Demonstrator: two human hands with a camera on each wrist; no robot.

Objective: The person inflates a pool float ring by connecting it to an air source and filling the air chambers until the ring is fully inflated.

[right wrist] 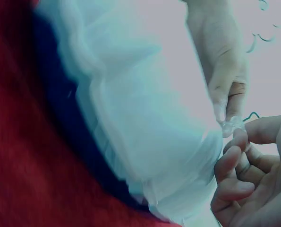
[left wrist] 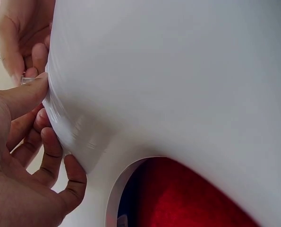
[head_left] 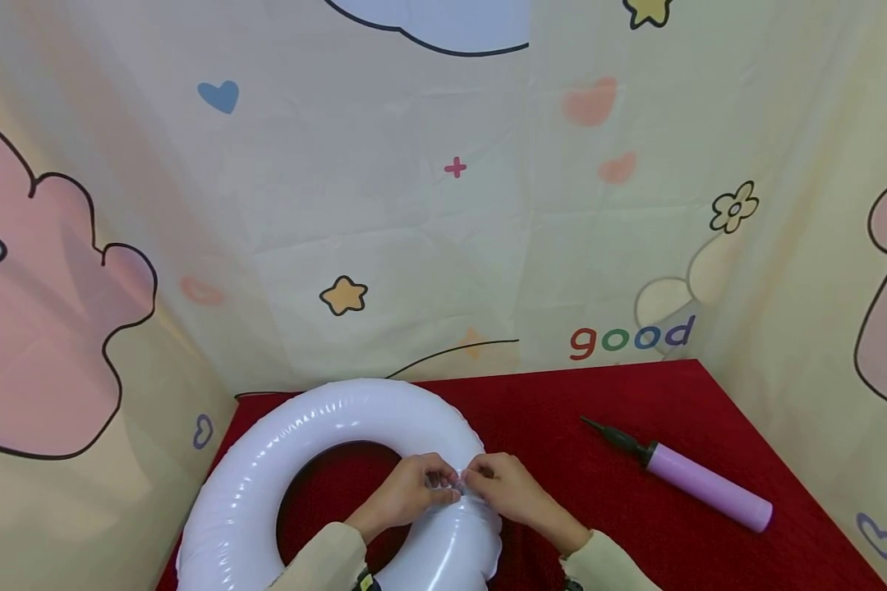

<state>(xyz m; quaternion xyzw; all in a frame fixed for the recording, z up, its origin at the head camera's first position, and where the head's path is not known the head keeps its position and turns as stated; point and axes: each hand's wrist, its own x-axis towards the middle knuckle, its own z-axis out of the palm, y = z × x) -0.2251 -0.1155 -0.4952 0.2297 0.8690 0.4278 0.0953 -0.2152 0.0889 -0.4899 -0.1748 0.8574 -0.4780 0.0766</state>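
A white inflatable swim ring (head_left: 229,484), plump with air, lies on the red cloth. On its top right side a small clear air valve (right wrist: 232,125) sticks up. My left hand (head_left: 408,492) reaches across the ring from the inner side and pinches the valve's base between thumb and finger. From the outer side my right hand (head_left: 513,492) pinches the valve's clear cap part. In the left wrist view the clear valve (left wrist: 28,80) shows only as a sliver between the fingertips. Whether the cap is seated cannot be made out.
A hand pump (head_left: 710,486) with a lilac barrel and dark green nozzle lies to the right, nozzle pointing back left. Red cloth (head_left: 562,402) covers the table. Printed curtains (head_left: 429,230) stand behind and at both sides.
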